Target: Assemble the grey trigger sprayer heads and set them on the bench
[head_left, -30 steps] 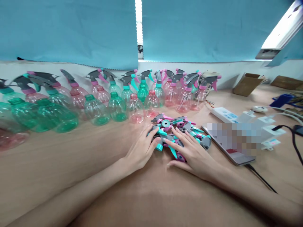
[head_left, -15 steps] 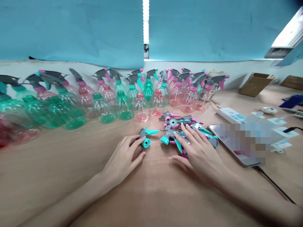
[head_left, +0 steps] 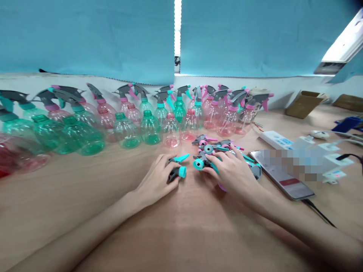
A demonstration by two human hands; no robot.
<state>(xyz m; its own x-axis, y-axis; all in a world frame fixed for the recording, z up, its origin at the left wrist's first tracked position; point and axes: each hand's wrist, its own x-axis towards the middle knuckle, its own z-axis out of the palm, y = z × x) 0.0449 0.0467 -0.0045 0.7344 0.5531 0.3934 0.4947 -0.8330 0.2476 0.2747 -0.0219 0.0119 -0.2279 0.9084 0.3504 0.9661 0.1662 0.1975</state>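
Note:
My left hand (head_left: 159, 176) is closed around a grey spray head (head_left: 182, 172) with a teal collar and trigger, its collar pointing right. On the other side, my right hand (head_left: 235, 170) pinches a second grey-and-teal spray head (head_left: 198, 164) between thumb and fingers, at the near edge of a pile. That pile of spray heads (head_left: 208, 149), grey with pink or teal parts, lies partly hidden under the right hand. Just behind stand open bottles without heads, among them a clear pink one (head_left: 171, 132) and a green one (head_left: 151, 130).
Several bottles with spray heads fitted (head_left: 224, 117) line the wall. A phone (head_left: 283, 177) on a cable lies right of the pile, near a white power strip (head_left: 276, 140) with plugged-in chargers. A cardboard box (head_left: 303, 104) stands at the back right.
My left fingers have closed on the spray head and turned its collar to the right. My right hand has gone from spread over the pile to pinching a teal-collared spray head.

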